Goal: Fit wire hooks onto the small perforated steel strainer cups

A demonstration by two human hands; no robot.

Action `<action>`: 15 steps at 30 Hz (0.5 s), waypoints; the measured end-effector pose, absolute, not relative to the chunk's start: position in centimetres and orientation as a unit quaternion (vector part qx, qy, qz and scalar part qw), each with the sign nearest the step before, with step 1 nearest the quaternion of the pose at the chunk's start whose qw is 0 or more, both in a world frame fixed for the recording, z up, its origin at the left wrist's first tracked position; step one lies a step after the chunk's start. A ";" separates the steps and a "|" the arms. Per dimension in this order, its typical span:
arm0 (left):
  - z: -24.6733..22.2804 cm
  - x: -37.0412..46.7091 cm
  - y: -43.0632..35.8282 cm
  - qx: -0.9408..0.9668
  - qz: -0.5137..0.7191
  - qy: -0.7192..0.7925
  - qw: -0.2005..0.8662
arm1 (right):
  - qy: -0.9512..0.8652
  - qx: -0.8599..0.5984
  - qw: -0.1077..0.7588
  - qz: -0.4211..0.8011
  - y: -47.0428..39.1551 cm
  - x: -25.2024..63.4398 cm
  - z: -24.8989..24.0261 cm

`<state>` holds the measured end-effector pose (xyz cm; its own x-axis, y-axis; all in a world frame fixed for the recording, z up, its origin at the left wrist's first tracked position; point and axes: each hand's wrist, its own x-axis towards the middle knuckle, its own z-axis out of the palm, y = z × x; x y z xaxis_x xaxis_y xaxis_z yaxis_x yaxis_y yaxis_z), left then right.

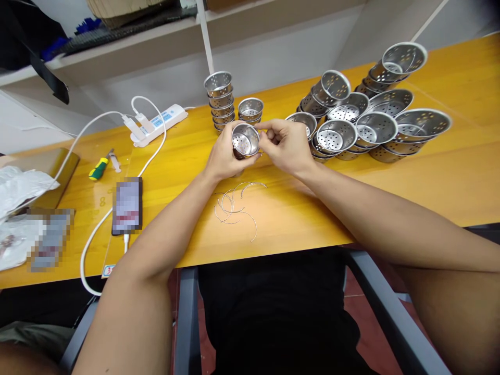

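My left hand [224,157] is wrapped round a small perforated metal cup [245,139], tilted so that its open mouth faces me. At the cup's right rim, the thumb and forefinger of my right hand [289,146] are pinched together. Whatever lies between those fingertips is too small to make out. Several thin curved wires [233,209] lie loose on the table, just below the cup. Right behind my left hand stand a tall stack of similar cups [219,99] and a shorter stack [250,108].
Large groups of stacked perforated cups [336,136] fill the table to the right. On the left are a phone [127,205] on a white cable, a power strip [160,125], a green-and-yellow screwdriver [99,169] and plastic bags [23,187]. A shelf [128,39] runs along the back.
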<state>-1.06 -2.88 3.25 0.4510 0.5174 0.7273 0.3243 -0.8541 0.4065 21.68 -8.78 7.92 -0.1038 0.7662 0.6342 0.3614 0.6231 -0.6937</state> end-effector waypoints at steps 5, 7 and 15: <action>3.7 -0.7 -3.6 0.831 0.467 0.270 0.133 | -0.696 -0.373 0.575 0.216 -9.2 21.1 7.9; 3.9 -0.5 -4.0 0.827 0.470 0.275 0.139 | -0.687 -0.363 0.584 0.236 -9.5 20.8 8.3; 3.8 -0.7 -3.8 0.828 0.480 0.258 0.133 | -0.726 -0.288 0.509 0.361 -10.1 21.8 10.5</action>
